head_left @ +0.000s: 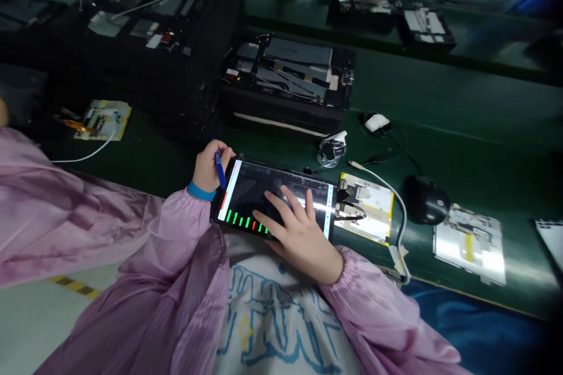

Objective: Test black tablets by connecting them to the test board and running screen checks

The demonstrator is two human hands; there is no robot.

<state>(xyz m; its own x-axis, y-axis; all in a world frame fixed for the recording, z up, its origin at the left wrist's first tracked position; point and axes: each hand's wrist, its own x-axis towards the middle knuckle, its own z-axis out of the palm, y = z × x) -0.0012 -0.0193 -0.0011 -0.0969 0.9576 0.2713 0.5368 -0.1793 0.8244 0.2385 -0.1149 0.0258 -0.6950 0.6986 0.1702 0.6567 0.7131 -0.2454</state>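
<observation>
A dark tablet (250, 187) lies at the near edge of the green bench, its screen showing a row of green and red bars along the bottom. My right hand (297, 231) rests flat on the screen, fingers spread and open. My left hand (209, 167), with a blue wristband, is closed round a blue pen (219, 169) at the tablet's left corner. Both arms are in pink sleeves. A yellow-edged board (372, 208) sits against the tablet's right end, and a white cable (398, 199) runs from it.
A stack of black trays (281, 105) holding an opened device stands behind the tablet. More trays (145, 23) sit at the back left. A tape roll (331, 151), a round black object (426, 200) and a white board (468, 240) lie to the right. Another small board (102, 119) is on the left.
</observation>
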